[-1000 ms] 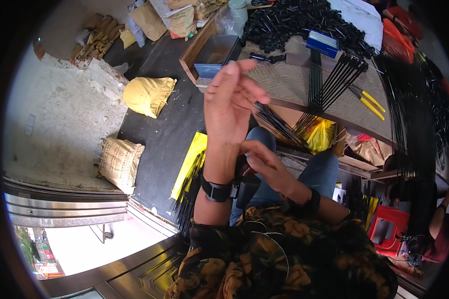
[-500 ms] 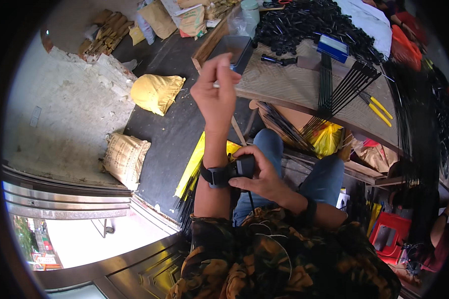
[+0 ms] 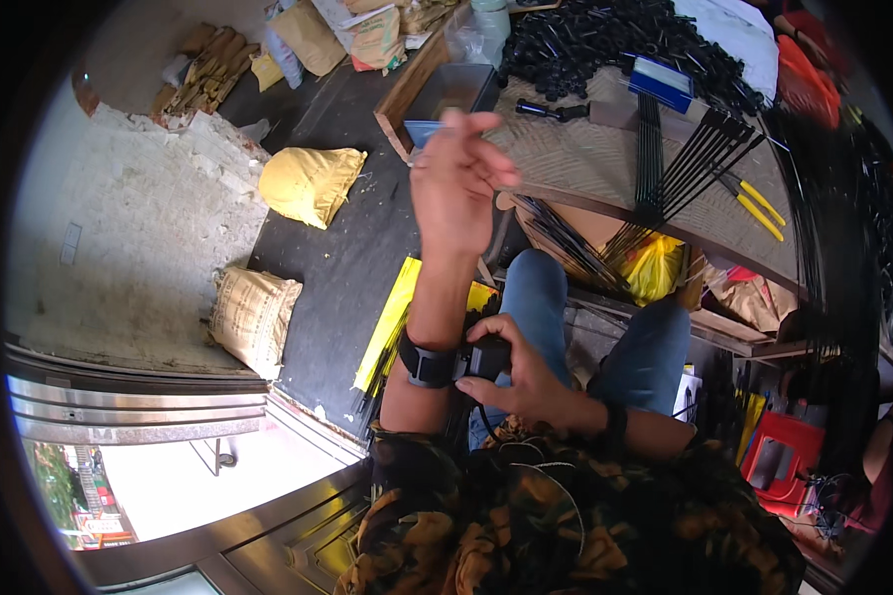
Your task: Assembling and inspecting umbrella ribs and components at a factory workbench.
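My left hand (image 3: 456, 188) is raised in front of the workbench's near left corner, its fingers loosely apart and slightly blurred, with nothing visible in them. A black strap (image 3: 429, 363) circles my left wrist and carries a small black box-shaped device (image 3: 484, 361). My right hand (image 3: 526, 382) reaches across and grips that device between thumb and fingers. Beyond my left hand stands a dark rectangular tray (image 3: 456, 87) at the bench corner. To its right a short black cylindrical part (image 3: 551, 111) lies on the bench top (image 3: 546, 149).
Black parts (image 3: 605, 50) are heaped on the bench. Thin black rods (image 3: 700, 164) lean by a blue box (image 3: 662, 84); yellow-handled pliers (image 3: 761, 210) lie to the right. Sacks (image 3: 311, 183) rest on the floor at left. A red stool (image 3: 779, 456) stands lower right, near another person's arm (image 3: 878, 451).
My left hand has turned and shifted slightly right and down, and its curled fingers have spread. My right hand keeps its grip on the wrist device.
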Available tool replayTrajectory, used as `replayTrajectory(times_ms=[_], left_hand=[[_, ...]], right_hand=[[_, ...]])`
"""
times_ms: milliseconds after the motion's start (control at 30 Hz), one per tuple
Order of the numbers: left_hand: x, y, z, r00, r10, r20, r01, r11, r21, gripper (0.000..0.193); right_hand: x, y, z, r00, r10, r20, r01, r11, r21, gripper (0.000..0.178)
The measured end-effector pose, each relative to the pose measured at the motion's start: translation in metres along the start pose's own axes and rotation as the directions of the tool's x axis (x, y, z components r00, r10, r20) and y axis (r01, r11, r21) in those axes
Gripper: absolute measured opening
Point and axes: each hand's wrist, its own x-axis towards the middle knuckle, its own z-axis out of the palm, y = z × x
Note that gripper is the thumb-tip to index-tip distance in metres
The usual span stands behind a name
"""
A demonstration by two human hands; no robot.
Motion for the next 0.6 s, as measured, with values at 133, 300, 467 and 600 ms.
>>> replayTrajectory(times_ms=[133, 300, 467, 600], left_hand=[[0.007, 0.013, -0.017, 0.962, -0.248, -0.115, 0.107, 0.727, -0.678, 0.023], [0.009, 0.051, -0.033, 0.981, -0.127, 0.150, 0.180, 0.273, -0.945, 0.022], [-0.007, 0.095, -0.009, 0.996, 0.028, 0.082, 0.082, 0.010, -0.997, 0.019], [-0.027, 0.115, 0.014, 0.988, 0.151, 0.013, 0.030, -0.109, -0.994, 0.014]], right_hand=[[0.004, -0.001, -0.012, 1.000, 0.016, 0.026, -0.014, 0.997, -0.079, 0.051], [0.004, -0.005, -0.002, 0.989, 0.046, 0.143, -0.052, 0.998, 0.038, 0.057], [0.022, 0.009, -0.020, 0.916, -0.114, 0.384, -0.167, 0.763, 0.625, 0.051], [0.028, -0.017, -0.012, 0.938, -0.046, 0.344, -0.060, 0.955, 0.292, 0.044]])
